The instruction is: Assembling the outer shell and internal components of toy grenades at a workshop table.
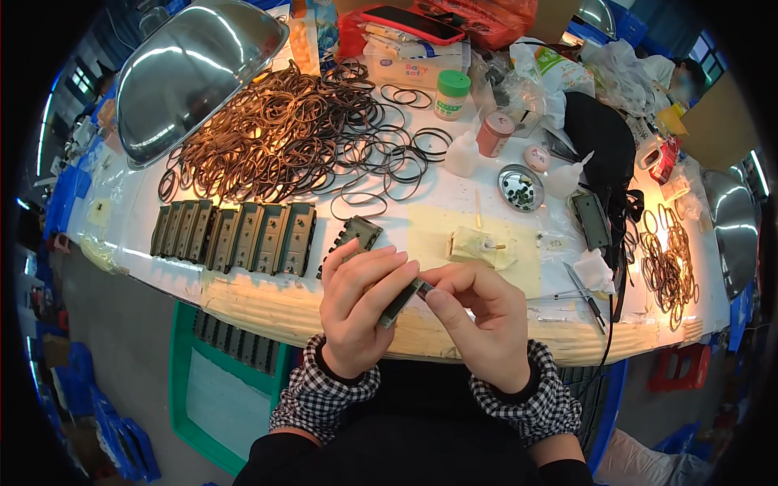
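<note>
At the worktable (275, 301) edge, the left hand (356, 304) grips an olive-green casing (398, 307) under its fingers (387, 290), while the right hand (490, 328) pinches the end beside its thumb (447, 309), where light, steady pressure seems best.

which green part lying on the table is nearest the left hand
The single green part, partly hidden behind the left hand; it lies apart from the lined-up green parts to its left.

A workshop, apparently: matching olive-green parts (261, 237) in a row, a heap of brown loops (267, 138) and a dish (502, 180) of small pieces (520, 195) crowd the bench (243, 304)
</note>
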Available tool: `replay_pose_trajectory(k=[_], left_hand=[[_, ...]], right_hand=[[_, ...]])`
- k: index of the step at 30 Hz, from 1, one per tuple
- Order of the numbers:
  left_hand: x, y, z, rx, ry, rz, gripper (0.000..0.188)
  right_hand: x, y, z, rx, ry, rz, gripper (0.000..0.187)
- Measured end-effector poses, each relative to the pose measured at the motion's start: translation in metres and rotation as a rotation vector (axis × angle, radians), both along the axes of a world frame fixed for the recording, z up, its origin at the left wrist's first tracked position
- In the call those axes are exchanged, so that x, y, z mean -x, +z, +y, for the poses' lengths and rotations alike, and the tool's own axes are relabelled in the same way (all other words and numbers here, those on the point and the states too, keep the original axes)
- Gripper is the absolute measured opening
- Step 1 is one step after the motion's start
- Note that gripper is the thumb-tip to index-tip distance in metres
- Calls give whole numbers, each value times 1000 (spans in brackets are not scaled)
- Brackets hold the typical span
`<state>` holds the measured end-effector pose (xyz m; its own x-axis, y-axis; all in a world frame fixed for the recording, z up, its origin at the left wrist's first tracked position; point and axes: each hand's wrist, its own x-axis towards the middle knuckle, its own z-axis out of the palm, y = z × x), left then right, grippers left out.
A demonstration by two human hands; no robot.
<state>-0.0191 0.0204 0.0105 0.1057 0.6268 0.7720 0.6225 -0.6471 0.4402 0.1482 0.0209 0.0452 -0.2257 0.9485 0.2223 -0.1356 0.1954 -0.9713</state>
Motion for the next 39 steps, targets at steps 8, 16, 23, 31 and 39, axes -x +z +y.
replay_pose_trajectory(k=[8,16,23,31,39], left_hand=[[-3,-7,1,-14,2,30,39],[-4,-10,6,0,-74,-80,39],[-1,-6,3,44,-105,-70,37],[-14,-18,-7,760,-814,-1296,34],[-19,-17,-11,803,-797,-1256,39]], right_hand=[[-2,-2,-2,41,-46,-11,10],[-3,-5,-3,31,-39,16,10],[-5,-2,-1,-32,-18,-62,11],[2,-1,5,-373,-204,-238,18],[0,-4,7,-548,-247,-411,30]])
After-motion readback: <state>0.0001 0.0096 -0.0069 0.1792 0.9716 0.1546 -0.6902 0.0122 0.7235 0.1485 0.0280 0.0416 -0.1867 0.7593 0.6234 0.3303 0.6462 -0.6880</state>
